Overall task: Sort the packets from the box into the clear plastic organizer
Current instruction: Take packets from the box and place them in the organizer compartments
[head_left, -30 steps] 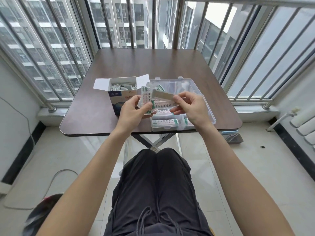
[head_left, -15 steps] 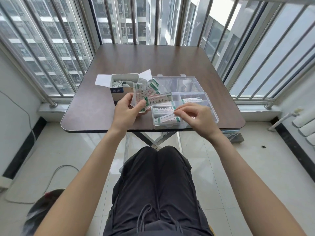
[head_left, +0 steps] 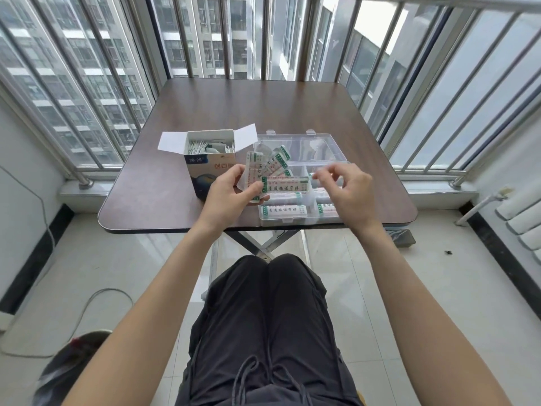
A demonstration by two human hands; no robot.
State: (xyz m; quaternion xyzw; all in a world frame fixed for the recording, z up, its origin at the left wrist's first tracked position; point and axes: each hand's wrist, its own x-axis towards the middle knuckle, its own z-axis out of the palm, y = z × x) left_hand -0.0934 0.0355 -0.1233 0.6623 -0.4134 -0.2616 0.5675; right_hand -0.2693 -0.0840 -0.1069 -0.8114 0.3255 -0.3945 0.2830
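Note:
An open cardboard box [head_left: 205, 162] with white packets inside stands on the brown table [head_left: 246, 106]. To its right lies the clear plastic organizer [head_left: 295, 143], lid open, with packets [head_left: 285, 210] lying in its near compartments. My left hand [head_left: 231, 191] holds a fan of several white-and-green packets [head_left: 272, 168] between the box and the organizer. My right hand [head_left: 348, 191] hovers over the organizer's right side, fingers curled and apart, with nothing visibly in it, just right of the fan's lowest packet.
Metal window bars [head_left: 263, 36] surround the table on three sides. A white cable [head_left: 87, 306] and a dark round object [head_left: 67, 367] lie on the tiled floor at the left. White radiator pipes [head_left: 521, 212] are at the right. My black-trousered legs are below the table edge.
My right hand laid a packet into a near compartment of the organizer, then rose empty toward the fan. My left hand stayed in place with the fan.

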